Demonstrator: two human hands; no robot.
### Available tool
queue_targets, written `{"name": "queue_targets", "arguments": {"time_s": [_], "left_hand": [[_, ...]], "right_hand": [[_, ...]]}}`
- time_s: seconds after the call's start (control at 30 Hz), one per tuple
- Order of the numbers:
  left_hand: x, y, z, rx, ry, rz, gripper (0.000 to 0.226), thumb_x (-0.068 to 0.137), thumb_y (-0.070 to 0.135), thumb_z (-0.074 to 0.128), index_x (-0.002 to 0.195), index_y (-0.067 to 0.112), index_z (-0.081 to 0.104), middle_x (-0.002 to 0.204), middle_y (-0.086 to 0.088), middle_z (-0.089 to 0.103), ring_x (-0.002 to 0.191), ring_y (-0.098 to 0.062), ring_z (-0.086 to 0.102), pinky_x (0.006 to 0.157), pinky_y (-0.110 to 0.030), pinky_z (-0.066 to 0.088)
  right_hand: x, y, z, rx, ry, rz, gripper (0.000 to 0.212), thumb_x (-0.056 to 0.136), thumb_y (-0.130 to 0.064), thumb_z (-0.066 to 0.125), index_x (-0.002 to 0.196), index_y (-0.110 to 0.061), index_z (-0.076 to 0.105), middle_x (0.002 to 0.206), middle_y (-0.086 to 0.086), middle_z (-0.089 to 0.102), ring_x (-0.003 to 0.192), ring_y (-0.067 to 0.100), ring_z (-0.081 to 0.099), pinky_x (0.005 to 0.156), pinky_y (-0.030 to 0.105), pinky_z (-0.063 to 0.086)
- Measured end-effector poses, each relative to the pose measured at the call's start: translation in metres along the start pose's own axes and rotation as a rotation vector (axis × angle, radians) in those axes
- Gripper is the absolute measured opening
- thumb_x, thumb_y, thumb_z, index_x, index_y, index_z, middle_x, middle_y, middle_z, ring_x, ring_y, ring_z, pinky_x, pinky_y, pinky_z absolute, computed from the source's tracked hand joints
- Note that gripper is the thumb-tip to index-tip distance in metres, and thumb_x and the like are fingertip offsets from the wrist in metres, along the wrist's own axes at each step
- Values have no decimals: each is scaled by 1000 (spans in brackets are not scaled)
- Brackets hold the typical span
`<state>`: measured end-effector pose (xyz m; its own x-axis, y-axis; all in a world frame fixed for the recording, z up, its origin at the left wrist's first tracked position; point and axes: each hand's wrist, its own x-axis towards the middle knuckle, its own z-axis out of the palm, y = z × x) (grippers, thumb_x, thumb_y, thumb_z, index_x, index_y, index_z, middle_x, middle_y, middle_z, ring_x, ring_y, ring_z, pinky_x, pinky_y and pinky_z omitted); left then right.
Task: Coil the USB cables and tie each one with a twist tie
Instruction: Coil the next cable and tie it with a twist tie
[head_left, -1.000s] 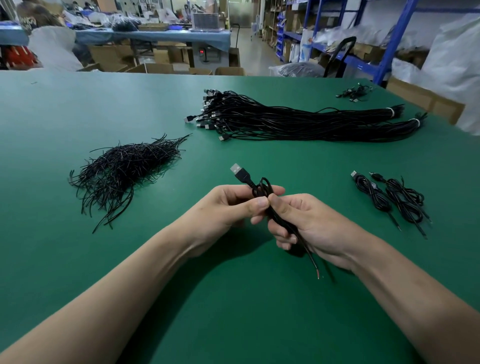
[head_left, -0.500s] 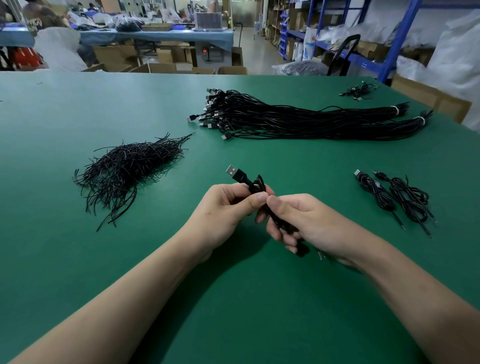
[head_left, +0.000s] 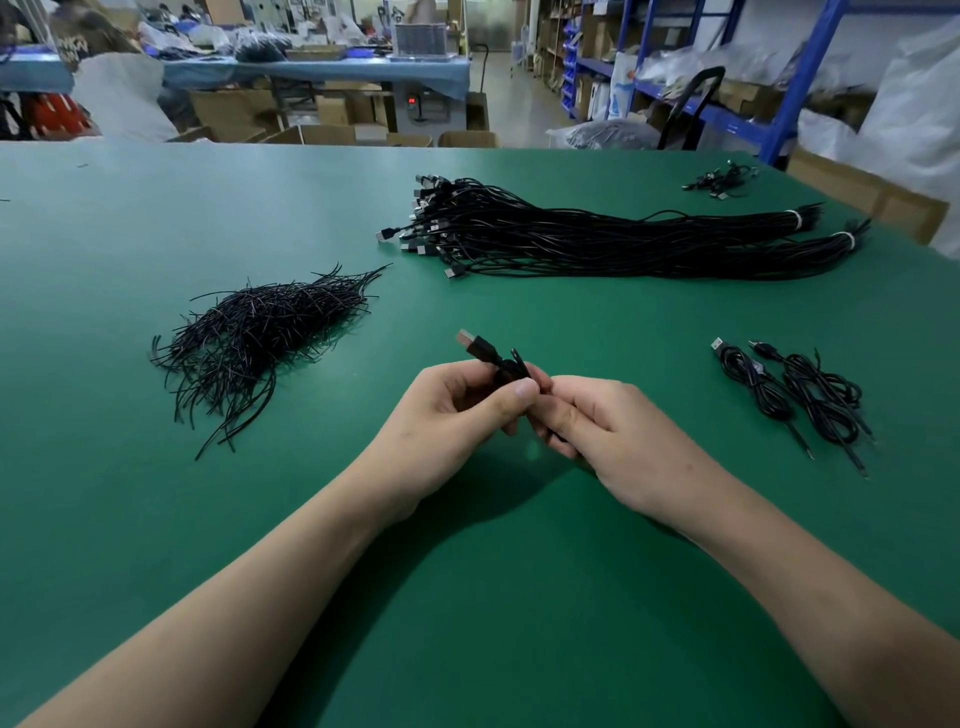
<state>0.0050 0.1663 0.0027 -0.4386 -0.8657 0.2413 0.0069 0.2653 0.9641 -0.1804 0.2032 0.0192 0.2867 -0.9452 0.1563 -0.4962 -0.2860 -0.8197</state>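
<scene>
Both hands meet over the near middle of the green desk (head_left: 156, 519), w/ a coiled USB cable (head_left: 508, 366) between them, held just above the surface. Left hand (head_left: 447, 415) pinches the coil near its top, thumb pressed across the loops. Right hand (head_left: 618, 436) curls round the lower part, fingers closed on it. The USB-A plug (head_left: 470, 340) pokes up & away past the left fingers. Can't tell whether a tie is already round the coil, as that spot is hidden under the thumbs.

Step in hand, as I judge it, is cinching the coil at its waist, i.e. wrapping/twisting a tie. To do it well:
- Left hand should hold the loops flat & stacked so none slips out.
- Tie goes round the middle of the coil, not up by the plug.
- Twist the 2 tie ends together a few turns, snug but not biting into the jacket, then fold the ends flat.
- Don't ease the pinch until the twist holds, or the loops will prob. spring open.

Supplies:
- Pile of twist ties (head_left: 260, 332) lies to the left, well apart from the hands.
- Big bundle of loose USB cables (head_left: 597, 239) sits farther back.
- Two coiled cables (head_left: 789, 395) lie side by side to the right.

Most of the job looks not yet done.
</scene>
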Motion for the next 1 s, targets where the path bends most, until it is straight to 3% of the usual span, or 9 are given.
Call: {"name": "queue_targets", "arguments": {"time_s": [0.17, 0.4, 0.53, 0.67, 0.73, 0.83, 0.87, 0.93, 1.0], "left_hand": [[1, -1, 4, 44, 110, 17, 21, 98, 24, 65, 89, 6, 74, 69, -7, 64, 63, -9, 52, 61, -15, 40], [1, 0, 5, 10, 107, 11, 26, 96, 27, 66, 80, 7, 70, 64, -4, 62, 63, -14, 53, 66, -24, 44], [1, 0, 7, 45, 112, 19, 28, 96, 29, 66, 82, 4, 69, 61, -2, 62, 59, -14, 53, 65, -26, 45], [2, 1, 9, 177, 183, 17, 32, 92, 38, 64, 79, 10, 67, 62, -5, 59, 63, -15, 44, 61, -38, 36], [1, 2, 9, 225, 200, 24, 30, 95, 36, 65, 77, 13, 66, 60, 2, 55, 62, -13, 41, 59, -39, 34], [1, 11, 7, 298, 164, 3, 31, 93, 43, 62, 89, 14, 72, 71, -14, 63, 67, -17, 46, 65, -47, 43], [2, 15, 3, 340, 140, -9, 30, 92, 46, 60, 93, 19, 74, 78, -13, 68, 69, -15, 51, 69, -43, 47], [5, 22, -14, 462, 131, -52, 26, 94, 50, 60, 96, 29, 75, 80, 6, 74, 70, -4, 62, 68, -28, 51], [8, 31, -42, 734, 187, -126, 24, 96, 45, 62, 98, 26, 78, 77, 14, 74, 70, -2, 67, 70, -20, 50]], "right_hand": [[1, 0, 6, 23, 1, 25, 30, 104, -33, 50, 82, -17, 61, 60, -9, 54, 48, 4, 43, 49, 15, 33], [1, 4, 2, 466, -207, 187, 32, 99, -44, 48, 94, -15, 62, 69, 1, 66, 49, 10, 51, 44, 19, 37], [0, 6, 1, 606, -318, 245, 31, 98, -45, 53, 86, -22, 69, 64, -4, 48, 49, 8, 35, 45, 18, 33], [2, 5, 9, 574, -212, 256, 37, 103, -45, 46, 74, -24, 55, 62, -8, 33, 51, 7, 23, 45, 19, 25], [3, 4, 12, 530, -170, 240, 37, 105, -43, 43, 75, -23, 51, 62, -9, 30, 52, 8, 21, 46, 22, 20], [4, 3, 13, 473, -105, 235, 36, 107, -40, 42, 78, -20, 48, 61, -10, 29, 52, 8, 19, 48, 27, 16], [4, 2, 12, 452, -71, 239, 36, 107, -39, 42, 78, -20, 47, 60, -11, 29, 51, 8, 20, 48, 26, 16], [4, 3, 7, 409, 2, 241, 35, 107, -38, 41, 79, -18, 47, 59, -13, 32, 50, 7, 22, 45, 20, 19], [3, 4, 3, 371, 59, 252, 34, 108, -37, 41, 81, -17, 47, 57, -14, 34, 50, 7, 23, 44, 18, 21]]}}
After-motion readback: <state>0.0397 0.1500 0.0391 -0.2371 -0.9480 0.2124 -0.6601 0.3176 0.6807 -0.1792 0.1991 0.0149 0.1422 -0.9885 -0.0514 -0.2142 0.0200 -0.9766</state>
